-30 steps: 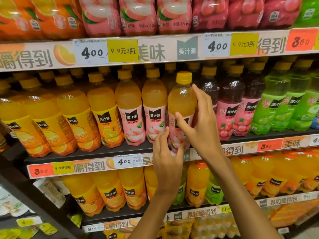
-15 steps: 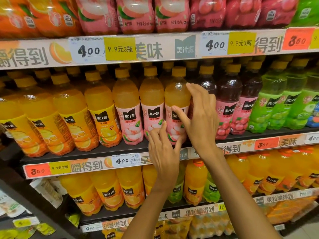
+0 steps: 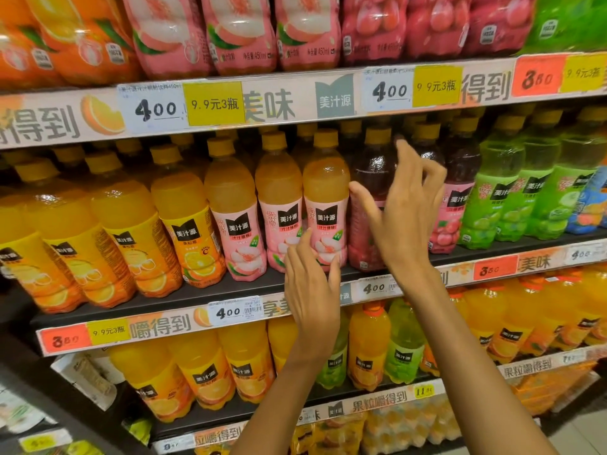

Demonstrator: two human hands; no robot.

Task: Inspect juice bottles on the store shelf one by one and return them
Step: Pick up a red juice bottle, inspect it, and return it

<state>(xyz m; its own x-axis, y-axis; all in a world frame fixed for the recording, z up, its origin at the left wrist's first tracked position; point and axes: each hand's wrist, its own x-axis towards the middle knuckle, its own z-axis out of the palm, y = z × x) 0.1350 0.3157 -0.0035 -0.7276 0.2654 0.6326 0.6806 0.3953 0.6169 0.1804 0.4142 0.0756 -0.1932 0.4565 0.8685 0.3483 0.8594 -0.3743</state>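
A peach juice bottle (image 3: 325, 198) with a pink label and yellow cap stands upright on the middle shelf (image 3: 184, 298), third in a row of peach bottles. My left hand (image 3: 312, 290) is in front of its base with fingers straight, fingertips near the label. My right hand (image 3: 402, 208) hovers just right of it, in front of a dark red juice bottle (image 3: 372, 172), fingers spread and loosely bent, holding nothing. Whether either hand touches a bottle is unclear.
Orange juice bottles (image 3: 124, 231) fill the shelf's left side and green juice bottles (image 3: 512, 192) its right. An upper shelf rail with price tags (image 3: 157, 108) hangs close above the caps. More orange bottles (image 3: 203, 372) stand on the lower shelf.
The peach bottle went back into its row on the shelf. My right hand let go of it and shifted right, toward the dark red bottle. My left hand came off its base.
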